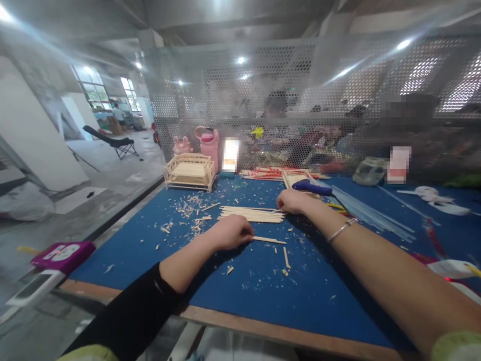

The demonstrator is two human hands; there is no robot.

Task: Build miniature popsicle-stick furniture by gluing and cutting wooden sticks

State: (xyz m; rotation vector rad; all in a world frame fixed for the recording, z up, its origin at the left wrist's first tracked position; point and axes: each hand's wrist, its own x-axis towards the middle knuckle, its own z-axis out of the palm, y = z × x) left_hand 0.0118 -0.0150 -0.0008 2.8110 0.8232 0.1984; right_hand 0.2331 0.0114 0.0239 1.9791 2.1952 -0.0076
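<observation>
Left hand (pixel 236 231) — wooden stick (pixel 269 240) at fingertips

The left hand (pixel 235 232) partly hides a stick (pixel 269 240).

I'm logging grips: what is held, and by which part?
The left hand holds a stick near its left end; whether the right hand holds anything cannot be told.

Wkshp, wood sticks (pixel 259 215), scraps (pixel 230 270) on tbl (pixel 131 245)
</observation>
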